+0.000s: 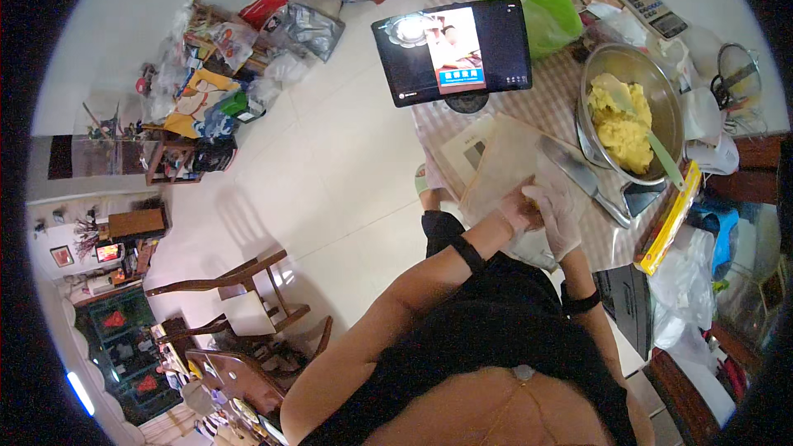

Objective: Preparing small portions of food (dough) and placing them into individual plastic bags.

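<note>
My left hand (520,209) and my right hand (560,220) meet low over the near edge of a table with a checked cloth (551,90). A loose clear plastic glove covers my right hand; the left looks partly covered too. Whether anything lies between the fingers is hidden. Just beyond them lie a beige sheet (505,152) and a knife (573,167) with a broad blade and metal handle. To the right stands a stainless steel bowl (666,111) of yellow dough-like mixture (622,130). A pale green spatula (666,158) leans in it, its handle over the rim.
A tablet (403,59) on a stand shows a video at the table's far left. Behind it are a green bowl (536,9) and a calculator (650,9). A yellow box (672,217) lies along the right edge. Wooden chairs (248,297) stand left on the tiled floor.
</note>
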A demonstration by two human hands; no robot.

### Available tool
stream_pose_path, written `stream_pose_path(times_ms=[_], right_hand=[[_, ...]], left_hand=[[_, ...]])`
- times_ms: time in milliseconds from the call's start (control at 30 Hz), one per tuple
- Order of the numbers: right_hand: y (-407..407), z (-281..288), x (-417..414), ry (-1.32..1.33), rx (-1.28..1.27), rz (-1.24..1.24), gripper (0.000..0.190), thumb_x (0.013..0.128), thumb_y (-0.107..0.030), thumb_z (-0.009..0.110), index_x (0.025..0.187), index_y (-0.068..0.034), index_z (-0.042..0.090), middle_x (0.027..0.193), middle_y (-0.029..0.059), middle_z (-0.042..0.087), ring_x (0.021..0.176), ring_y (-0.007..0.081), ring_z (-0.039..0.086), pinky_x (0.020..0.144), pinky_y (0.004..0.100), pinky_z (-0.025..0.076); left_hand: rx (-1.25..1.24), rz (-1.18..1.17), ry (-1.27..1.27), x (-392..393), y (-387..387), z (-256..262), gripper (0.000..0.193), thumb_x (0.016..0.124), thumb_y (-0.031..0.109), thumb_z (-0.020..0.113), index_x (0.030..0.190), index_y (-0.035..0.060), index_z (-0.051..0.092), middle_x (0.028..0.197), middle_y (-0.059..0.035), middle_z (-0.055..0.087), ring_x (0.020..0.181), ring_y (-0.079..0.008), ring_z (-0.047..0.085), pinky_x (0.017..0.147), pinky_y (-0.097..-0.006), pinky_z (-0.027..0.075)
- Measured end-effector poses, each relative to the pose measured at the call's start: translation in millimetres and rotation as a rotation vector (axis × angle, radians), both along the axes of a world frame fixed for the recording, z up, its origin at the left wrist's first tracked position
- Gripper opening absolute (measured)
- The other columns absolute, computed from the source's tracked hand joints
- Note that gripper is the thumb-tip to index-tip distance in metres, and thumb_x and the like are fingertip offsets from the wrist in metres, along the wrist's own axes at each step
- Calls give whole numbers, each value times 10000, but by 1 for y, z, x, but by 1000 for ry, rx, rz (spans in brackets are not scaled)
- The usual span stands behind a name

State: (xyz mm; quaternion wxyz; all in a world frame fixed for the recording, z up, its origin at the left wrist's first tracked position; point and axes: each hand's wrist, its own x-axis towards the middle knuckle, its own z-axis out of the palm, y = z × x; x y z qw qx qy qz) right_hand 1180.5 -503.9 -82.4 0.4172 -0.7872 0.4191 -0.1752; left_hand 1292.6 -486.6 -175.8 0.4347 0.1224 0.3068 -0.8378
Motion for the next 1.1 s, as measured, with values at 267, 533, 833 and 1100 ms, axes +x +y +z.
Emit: stream_pose_path(times_ms=[267,533,833,1100], right_hand=[[36,-1,-28,-52,-401,69,187,758,-175,594,943,-153,613,1217,99,491,1066,310,472,916,456,347],[60,-20,-50,58,-134,-250,453,700,-165,661,1130,-114,528,1283,162,414,1135,341,420,931,394,356],[23,-2,-28,-82,-183,-348,478,705,-132,652,1161,-158,510,1242,157,446,1126,340,442,930,372,373],[2,2,-3,-611,381,-354,220,776,-118,611,993,-88,627,1247,113,458,1119,216,464,917,307,371]], left_hand=[[-235,-186,-481,-11,-12,2,378,833,425,521,1065,127,542,961,-64,602,805,-231,589,750,-384,485],[-664,108,-1021,0,-22,-2,551,689,140,709,1162,49,442,1046,-91,488,982,-200,480,845,-297,427],[-1201,-12,-1780,3,-11,25,577,625,103,756,1121,63,465,1047,-76,495,951,-177,492,853,-290,411],[-1212,-192,-2039,8,0,14,566,637,125,739,1121,36,459,1073,-116,503,990,-233,505,878,-315,410]])
